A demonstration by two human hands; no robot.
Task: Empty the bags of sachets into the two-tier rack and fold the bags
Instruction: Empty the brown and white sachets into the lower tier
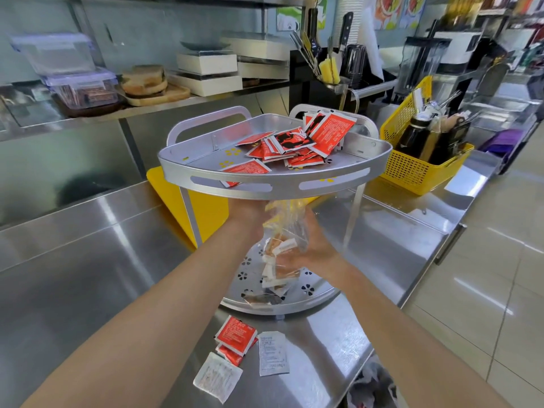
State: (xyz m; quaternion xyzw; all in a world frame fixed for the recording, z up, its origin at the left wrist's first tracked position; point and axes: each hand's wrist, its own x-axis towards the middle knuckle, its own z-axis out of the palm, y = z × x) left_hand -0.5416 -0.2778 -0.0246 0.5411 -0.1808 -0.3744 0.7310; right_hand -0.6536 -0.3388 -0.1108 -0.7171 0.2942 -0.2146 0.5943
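A silver two-tier corner rack [338,179] stands on the steel counter. Its top tier holds a pile of red sachets [290,142]. Between the tiers I hold a clear plastic bag [287,231] with small white and tan sachets [276,260] in it, hanging over the lower tier [312,293]. My left hand [247,210] grips the bag's upper part, partly hidden under the top tier. My right hand [312,248] clasps the bag's side. Some sachets and bag plastic rest on the lower tier.
Several loose red and white sachets [244,351] lie on the counter [88,260] in front of the rack. A yellow basket [412,169] of utensils stands at the right, a yellow board [206,210] behind the rack. The counter edge drops to tiled floor on the right.
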